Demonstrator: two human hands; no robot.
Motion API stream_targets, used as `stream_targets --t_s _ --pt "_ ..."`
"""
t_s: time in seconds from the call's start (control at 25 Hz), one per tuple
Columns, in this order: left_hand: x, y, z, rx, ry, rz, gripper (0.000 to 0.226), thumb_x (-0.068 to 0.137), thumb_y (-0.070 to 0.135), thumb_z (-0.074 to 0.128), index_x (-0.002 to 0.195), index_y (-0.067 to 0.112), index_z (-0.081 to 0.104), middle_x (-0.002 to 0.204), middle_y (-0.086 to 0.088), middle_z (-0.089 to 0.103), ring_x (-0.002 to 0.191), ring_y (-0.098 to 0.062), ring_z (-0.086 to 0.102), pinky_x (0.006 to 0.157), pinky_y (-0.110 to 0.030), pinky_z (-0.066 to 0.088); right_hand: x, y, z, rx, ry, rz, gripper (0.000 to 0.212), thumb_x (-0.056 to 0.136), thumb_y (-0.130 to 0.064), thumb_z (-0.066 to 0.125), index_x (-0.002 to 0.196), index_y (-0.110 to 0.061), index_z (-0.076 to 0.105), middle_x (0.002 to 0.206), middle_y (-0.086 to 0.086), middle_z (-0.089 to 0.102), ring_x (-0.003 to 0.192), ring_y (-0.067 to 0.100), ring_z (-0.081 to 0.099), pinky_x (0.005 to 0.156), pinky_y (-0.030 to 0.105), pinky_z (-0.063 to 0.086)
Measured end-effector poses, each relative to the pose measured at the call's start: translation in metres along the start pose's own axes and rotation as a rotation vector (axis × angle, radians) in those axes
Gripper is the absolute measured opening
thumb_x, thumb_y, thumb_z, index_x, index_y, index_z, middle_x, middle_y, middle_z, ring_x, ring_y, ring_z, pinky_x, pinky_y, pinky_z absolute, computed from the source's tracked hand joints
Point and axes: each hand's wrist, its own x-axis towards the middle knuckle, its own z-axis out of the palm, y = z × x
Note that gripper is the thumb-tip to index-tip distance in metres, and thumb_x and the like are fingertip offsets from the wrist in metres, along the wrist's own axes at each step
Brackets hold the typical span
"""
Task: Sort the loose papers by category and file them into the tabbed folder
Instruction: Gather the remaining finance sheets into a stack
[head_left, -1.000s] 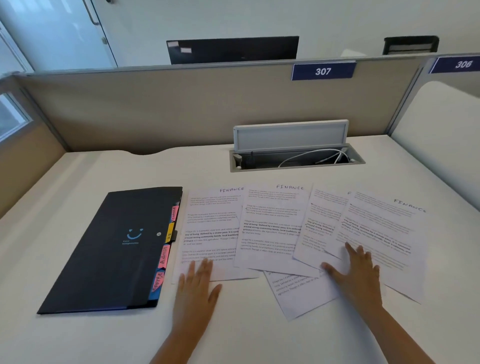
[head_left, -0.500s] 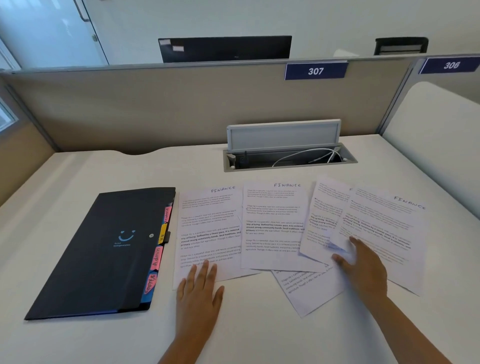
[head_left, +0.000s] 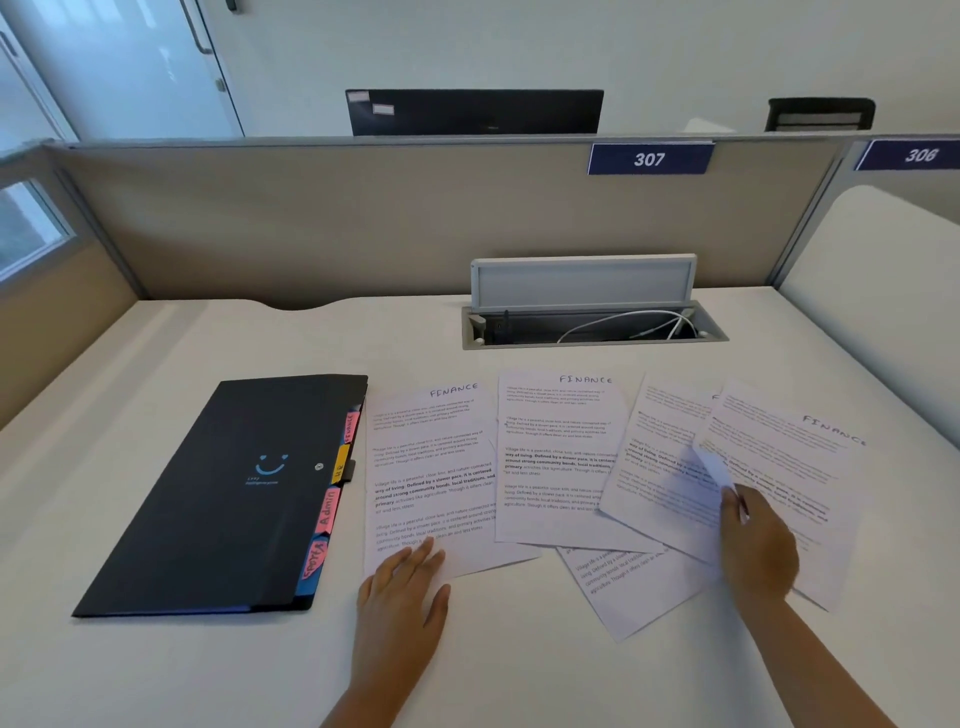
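Left hand (head_left: 402, 587) flat, fingers together, pressing leftmost FINANCE sheet (head_left: 434, 475), right hand (head_left: 756, 540) at 4 o'clock pinching lifted corner of rightmost sheet (head_left: 779, 467), closed tabbed folder (head_left: 228, 493) at 9 o'clock on desk (head_left: 156, 675)

The tabbed folder (head_left: 228, 493) lies on the desk (head_left: 156, 670) at the left. Just right of it, five papers fan out rightward, overlapping: leftmost sheet (head_left: 436, 467), second sheet (head_left: 556, 457), third sheet (head_left: 660, 457), rightmost sheet (head_left: 789, 478), and a near sheet (head_left: 628, 587) tucked under them. Behind the papers, the cable tray (head_left: 592, 325) sits in the desk, before the partition (head_left: 363, 218).
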Motion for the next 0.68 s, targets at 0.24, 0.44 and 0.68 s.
stream_targets --t_s 0.24,0.44,0.68 --pt "-0.001 0.002 0.008 -0.161 0.215 0.113 0.041 0.093 0.046 0.033 0.106 0.024 0.065 0.127 -0.003 0.058 0.115 -0.017 0.049 0.091 -0.039 0.043 -0.045 -0.057 0.014 0.283 0.001 -0.369 0.043 0.091 -0.04 0.045 0.1 -0.006 0.069 0.101 0.008 0.07 0.095 0.016 0.06 0.086 0.026 0.044" --pt "0.012 0.033 -0.019 -0.907 0.086 -0.307 0.022 0.093 0.029 0.043 0.11 0.026 0.056 0.103 -0.005 0.066 0.069 -0.018 0.065 0.058 -0.02 0.054 -0.111 -0.087 0.036 0.349 -0.219 -0.825 0.02 0.09 -0.03 0.05 0.094 -0.022 0.068 0.105 -0.011 0.068 0.106 0.005 0.055 0.095 0.021 0.039" --pt "0.035 0.029 -0.019 -1.017 -0.032 -0.567 0.016 0.094 0.013 0.045 0.1 0.015 0.059 0.103 -0.012 0.067 0.085 -0.024 0.064 0.066 -0.032 0.055 -0.133 -0.079 0.044 0.286 -0.54 -0.957 0.015 0.086 -0.041 0.058 0.097 -0.033 0.064 0.115 -0.017 0.064 0.115 -0.002 0.049 0.097 0.019 0.038"
